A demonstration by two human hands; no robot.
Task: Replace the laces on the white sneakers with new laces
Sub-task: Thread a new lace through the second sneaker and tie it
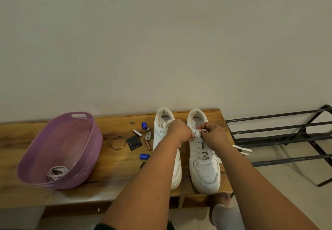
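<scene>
A: Bench (115,172) status?
B: Right sneaker (203,158) near its right end. Both hands at its top eyelets: left hand (180,132) gripping the upper, right hand (213,136) pinching the lace (204,131).
A: Basket (59,150)?
B: Far left of sneaker.

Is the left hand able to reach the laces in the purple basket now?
Probably yes: the basket is open-topped with nothing above the coiled laces, but the left hand must first release the right-side sneaker.

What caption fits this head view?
Both hands work a white lace at the right white sneaker on a wooden bench beside a purple plastic basket.
</scene>
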